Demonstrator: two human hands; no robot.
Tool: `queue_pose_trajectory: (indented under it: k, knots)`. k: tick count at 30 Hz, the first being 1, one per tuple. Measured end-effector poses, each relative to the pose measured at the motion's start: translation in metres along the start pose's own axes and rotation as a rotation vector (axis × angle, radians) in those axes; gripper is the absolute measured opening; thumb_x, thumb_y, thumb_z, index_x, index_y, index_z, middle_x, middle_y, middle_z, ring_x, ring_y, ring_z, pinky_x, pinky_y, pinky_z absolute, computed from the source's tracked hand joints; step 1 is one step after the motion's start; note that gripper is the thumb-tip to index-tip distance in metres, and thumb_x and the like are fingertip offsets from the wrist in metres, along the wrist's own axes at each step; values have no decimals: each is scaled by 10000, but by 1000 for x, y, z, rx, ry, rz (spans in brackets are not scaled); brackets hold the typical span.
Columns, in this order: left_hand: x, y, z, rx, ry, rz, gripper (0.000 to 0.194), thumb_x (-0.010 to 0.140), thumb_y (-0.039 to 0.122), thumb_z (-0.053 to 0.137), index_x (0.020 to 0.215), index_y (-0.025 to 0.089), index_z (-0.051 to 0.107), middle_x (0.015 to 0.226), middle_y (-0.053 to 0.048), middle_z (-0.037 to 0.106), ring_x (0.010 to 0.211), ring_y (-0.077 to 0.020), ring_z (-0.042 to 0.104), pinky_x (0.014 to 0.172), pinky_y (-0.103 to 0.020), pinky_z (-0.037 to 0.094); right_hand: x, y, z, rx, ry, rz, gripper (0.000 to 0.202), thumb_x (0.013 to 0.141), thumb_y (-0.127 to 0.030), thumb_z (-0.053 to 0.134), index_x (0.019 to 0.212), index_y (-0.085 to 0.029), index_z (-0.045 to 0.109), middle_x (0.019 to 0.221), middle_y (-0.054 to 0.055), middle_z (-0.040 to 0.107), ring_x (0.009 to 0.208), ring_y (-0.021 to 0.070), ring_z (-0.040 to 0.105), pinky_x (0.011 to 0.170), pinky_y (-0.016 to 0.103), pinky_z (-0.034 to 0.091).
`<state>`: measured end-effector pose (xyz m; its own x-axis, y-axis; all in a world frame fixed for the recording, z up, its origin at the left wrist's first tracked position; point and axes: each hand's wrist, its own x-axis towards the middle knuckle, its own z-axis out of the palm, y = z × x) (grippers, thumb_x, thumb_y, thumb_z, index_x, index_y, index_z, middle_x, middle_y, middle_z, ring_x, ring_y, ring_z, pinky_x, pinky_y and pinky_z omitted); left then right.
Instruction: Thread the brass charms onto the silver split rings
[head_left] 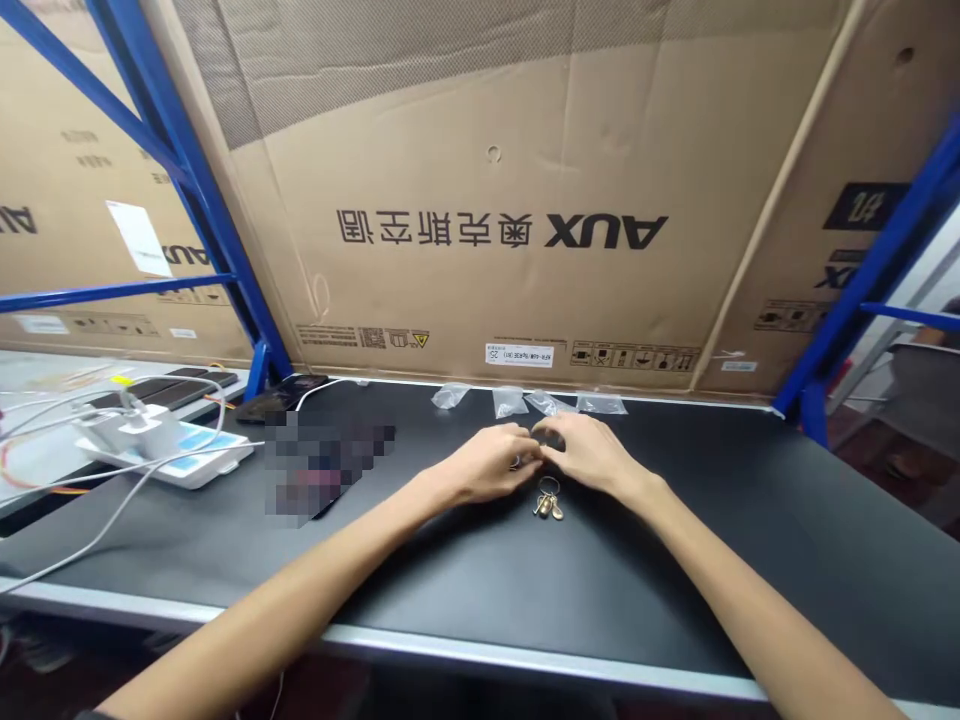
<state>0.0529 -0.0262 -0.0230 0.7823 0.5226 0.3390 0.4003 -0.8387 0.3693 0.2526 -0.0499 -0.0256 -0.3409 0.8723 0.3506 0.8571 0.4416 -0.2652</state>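
Observation:
My left hand [495, 463] and my right hand [589, 452] meet over the black tabletop, fingertips together. Both have their fingers curled in a pinch. Whatever lies between the fingertips is too small or hidden to name. A small shiny ring-like bit shows at the fingers of my left hand; I cannot tell whether it is worn or held. Just in front of the hands, on the near side, lies a key ring [549, 487] with several small brass-coloured charms [547, 506]. Beyond the hands, several small clear plastic bags [510, 402] lie in a row along the back edge.
Large cardboard cartons [465, 290] stand behind the black table [465, 590]. Blue rack posts [255, 340] rise at both sides. On the left are a white power strip [199, 460] with plugs and cables, a dark phone [281, 398], and a blurred-out item [322, 465].

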Motion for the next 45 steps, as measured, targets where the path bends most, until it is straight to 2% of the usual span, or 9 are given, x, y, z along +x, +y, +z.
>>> queue_pose_trajectory:
  k: [7, 12, 17, 22, 26, 29, 34, 39, 45]
  knots:
    - [2, 5, 20, 93, -63, -12, 140, 897, 278, 601, 830, 195, 692, 849, -65, 649, 791, -231, 618, 690, -294, 420, 2, -2, -10, 25, 32, 33, 171, 906, -314, 588, 847, -227, 723, 796, 25, 726, 707, 184, 654, 625, 270, 418]
    - [5, 8, 20, 179, -89, -48, 167, 869, 180, 553, 720, 181, 628, 746, -63, 616, 659, -215, 592, 625, -299, 401, 2, -2, -10, 60, 72, 54, 256, 932, -266, 501, 820, -213, 726, 791, 55, 736, 695, 204, 656, 647, 286, 407]
    - [1, 15, 12, 215, -84, -65, 175, 724, 64, 578, 608, 177, 514, 664, -31, 578, 537, -158, 518, 539, -274, 330, 1, -4, -10, 164, 55, 57, 280, 932, -285, 485, 807, -198, 721, 709, 50, 709, 634, 195, 636, 664, 291, 412]
    - [3, 11, 0, 180, 24, -84, 81, 755, 123, 598, 754, 188, 550, 716, 3, 614, 579, -135, 530, 550, -246, 360, 3, -3, -15, 387, -54, 25, 332, 952, -329, 435, 838, -194, 716, 850, 52, 721, 729, 190, 637, 722, 307, 462]
    - [9, 1, -5, 111, 179, -120, 53, 831, 178, 573, 876, 193, 551, 771, 18, 641, 607, -109, 541, 581, -222, 409, 5, -3, -24, 617, -214, -49, 296, 942, -344, 464, 1036, -217, 714, 1024, 39, 719, 916, 192, 645, 801, 305, 496]
    - [10, -5, -6, 55, 278, -122, 40, 880, 204, 532, 918, 192, 531, 793, 27, 633, 568, -81, 517, 575, -204, 416, 3, -5, -26, 726, -266, -62, 301, 912, -380, 534, 1104, -201, 683, 1030, 51, 701, 883, 188, 636, 728, 295, 501]
    - [10, -7, -7, -17, 342, -93, 58, 914, 234, 511, 942, 188, 534, 805, 31, 617, 539, -63, 487, 562, -194, 398, 2, -6, -19, 785, -261, -34, 359, 928, -481, 518, 926, -159, 677, 828, 37, 646, 714, 144, 565, 592, 257, 436]
    - [9, -6, -6, -121, 352, -104, 118, 945, 284, 493, 935, 185, 557, 815, 27, 603, 544, -58, 450, 568, -194, 381, 3, -1, -21, 783, -283, -20, 381, 891, -530, 563, 861, -175, 697, 826, 40, 658, 723, 153, 576, 587, 262, 460]
    - [10, 0, -5, -348, 398, -255, 216, 896, 380, 569, 969, 178, 583, 844, 12, 612, 504, -51, 445, 512, -195, 371, 4, 0, -17, 679, -121, 4, 428, 892, -532, 565, 818, -143, 728, 743, 32, 672, 696, 165, 599, 638, 290, 461]
